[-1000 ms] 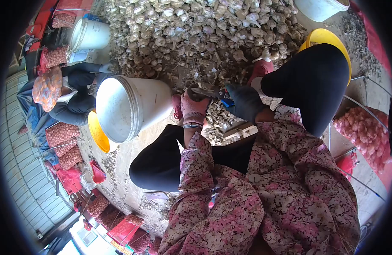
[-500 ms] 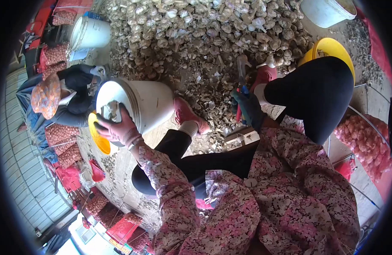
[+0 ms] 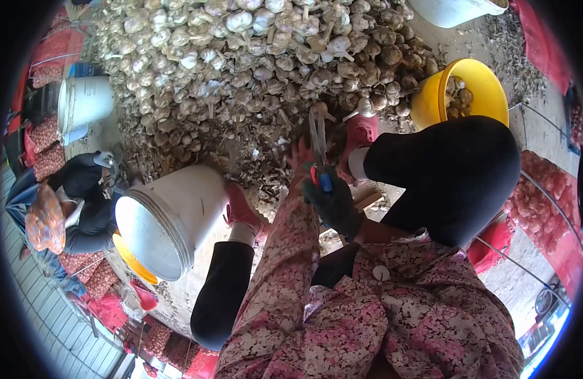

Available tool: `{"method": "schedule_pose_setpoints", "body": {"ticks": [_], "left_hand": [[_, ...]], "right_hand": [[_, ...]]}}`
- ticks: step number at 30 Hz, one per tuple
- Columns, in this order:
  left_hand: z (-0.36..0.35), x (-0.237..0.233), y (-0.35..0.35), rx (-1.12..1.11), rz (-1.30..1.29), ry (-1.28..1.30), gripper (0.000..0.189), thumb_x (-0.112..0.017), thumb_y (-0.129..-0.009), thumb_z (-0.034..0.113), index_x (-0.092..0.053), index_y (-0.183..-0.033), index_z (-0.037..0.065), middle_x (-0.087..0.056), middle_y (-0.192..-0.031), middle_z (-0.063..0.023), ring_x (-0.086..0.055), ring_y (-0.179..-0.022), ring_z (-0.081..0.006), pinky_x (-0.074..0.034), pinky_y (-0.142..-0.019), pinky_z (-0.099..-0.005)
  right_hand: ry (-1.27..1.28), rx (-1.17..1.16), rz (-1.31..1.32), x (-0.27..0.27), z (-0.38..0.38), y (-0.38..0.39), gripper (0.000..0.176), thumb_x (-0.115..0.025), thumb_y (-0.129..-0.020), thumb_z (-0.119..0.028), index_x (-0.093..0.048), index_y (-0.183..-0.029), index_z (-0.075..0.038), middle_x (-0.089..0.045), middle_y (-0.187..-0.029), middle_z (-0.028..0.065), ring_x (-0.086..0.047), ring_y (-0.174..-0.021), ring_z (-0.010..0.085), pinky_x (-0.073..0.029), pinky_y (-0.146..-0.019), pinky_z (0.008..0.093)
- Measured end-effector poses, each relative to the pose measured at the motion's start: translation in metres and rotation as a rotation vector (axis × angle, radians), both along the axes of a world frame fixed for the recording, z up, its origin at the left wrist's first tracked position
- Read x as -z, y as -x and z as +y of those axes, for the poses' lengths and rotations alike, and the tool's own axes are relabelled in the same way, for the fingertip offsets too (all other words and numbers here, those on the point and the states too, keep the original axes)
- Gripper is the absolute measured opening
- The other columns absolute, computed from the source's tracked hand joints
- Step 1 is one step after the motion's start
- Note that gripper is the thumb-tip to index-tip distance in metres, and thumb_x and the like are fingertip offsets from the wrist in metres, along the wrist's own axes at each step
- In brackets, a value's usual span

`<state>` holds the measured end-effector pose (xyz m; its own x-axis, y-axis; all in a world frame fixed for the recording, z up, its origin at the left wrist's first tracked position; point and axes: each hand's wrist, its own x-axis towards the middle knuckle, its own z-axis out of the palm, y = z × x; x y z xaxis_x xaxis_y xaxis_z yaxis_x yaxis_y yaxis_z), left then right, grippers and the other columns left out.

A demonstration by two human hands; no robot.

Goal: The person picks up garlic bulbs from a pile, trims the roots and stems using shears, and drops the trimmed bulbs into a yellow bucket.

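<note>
My right hand (image 3: 334, 205), in a dark green glove, is closed round shears (image 3: 318, 142) with red and blue handles. Their metal blades point away from me towards the garlic heap (image 3: 241, 69). A garlic bulb (image 3: 321, 112) lies by the blade tips. Just left of the blades, my left hand (image 3: 299, 155) in a pink glove reaches down to the near edge of the heap. Its fingers are blurred and partly in shadow, so I cannot make out any grip. Dry skins and stem scraps (image 3: 256, 158) lie around it.
A white bucket (image 3: 171, 208) leans on its side at left, mouth towards a co-worker (image 3: 83, 202) in a patterned hat. A yellow bucket (image 3: 433, 95) holding some bulbs stands beyond my right knee. Another white bucket (image 3: 459, 9) is at top right. Red net sacks (image 3: 544, 196) line the right.
My left hand has gone from the white bucket's mouth to the heap's edge, beside the shears. My right hand has shifted inward with the shears. The view has turned, showing more heap.
</note>
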<state>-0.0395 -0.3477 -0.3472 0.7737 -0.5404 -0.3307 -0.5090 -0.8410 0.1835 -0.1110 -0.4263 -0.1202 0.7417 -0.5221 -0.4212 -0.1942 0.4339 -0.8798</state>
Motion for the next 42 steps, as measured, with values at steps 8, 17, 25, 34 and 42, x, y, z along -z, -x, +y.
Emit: {"method": "schedule_pose_setpoints", "body": {"ticks": [8,17,25,34,42], "left_hand": [[0.135,-0.010,0.044,-0.221,0.678,-0.163,0.070,-0.053,-0.076,0.068,-0.057,-0.126,0.019,-0.047,-0.136,-0.0137,-0.043,-0.126,-0.0331,-0.037,-0.100,-0.0485],[-0.071,0.054,-0.094,-0.696,1.091,0.532,0.070,-0.050,-0.078,0.072,-0.069,-0.106,0.010,-0.066,-0.108,-0.0161,-0.063,-0.103,-0.0311,-0.049,-0.086,-0.0370],[-0.072,0.011,-0.084,-0.693,0.841,0.896,0.045,-0.064,-0.085,0.012,-0.051,-0.127,0.004,-0.065,-0.108,-0.0076,-0.063,-0.097,-0.0236,-0.051,-0.082,-0.0350],[0.015,-0.183,-0.053,-0.227,-0.109,1.057,0.076,-0.067,-0.075,-0.004,-0.032,-0.141,0.007,-0.044,-0.136,-0.0065,-0.050,-0.119,-0.0211,-0.044,-0.098,-0.0340],[0.071,-0.238,-0.023,-0.594,0.471,1.245,0.072,-0.068,-0.069,-0.013,-0.043,-0.134,0.006,-0.054,-0.125,-0.0089,-0.055,-0.111,-0.0177,-0.049,-0.092,-0.0299]], "right_hand": [[-0.246,-0.045,0.131,0.014,0.004,-0.008,0.028,-0.062,-0.088,-0.026,-0.053,-0.104,-0.005,-0.054,-0.069,0.0029,-0.052,-0.061,0.0107,-0.045,-0.057,0.0300],[0.017,0.119,0.015,0.008,-0.020,-0.014,0.025,-0.061,-0.089,-0.021,-0.051,-0.108,-0.008,-0.051,-0.071,0.0010,-0.050,-0.064,0.0084,-0.043,-0.058,0.0263],[-0.349,0.182,-0.219,0.002,-0.045,-0.012,0.033,-0.058,-0.090,-0.006,-0.048,-0.121,-0.005,-0.054,-0.088,-0.0024,-0.051,-0.070,0.0026,-0.044,-0.059,0.0185],[1.015,-0.471,0.146,-0.016,-0.043,0.000,0.067,-0.067,-0.078,-0.037,-0.045,-0.129,0.001,-0.062,-0.097,0.0176,-0.061,-0.086,0.0335,-0.048,-0.077,0.0408],[1.310,-0.797,0.203,-0.045,-0.032,0.005,0.080,-0.074,-0.069,-0.035,-0.041,-0.133,-0.001,-0.056,-0.104,0.0168,-0.058,-0.091,0.0315,-0.044,-0.082,0.0417]]}}
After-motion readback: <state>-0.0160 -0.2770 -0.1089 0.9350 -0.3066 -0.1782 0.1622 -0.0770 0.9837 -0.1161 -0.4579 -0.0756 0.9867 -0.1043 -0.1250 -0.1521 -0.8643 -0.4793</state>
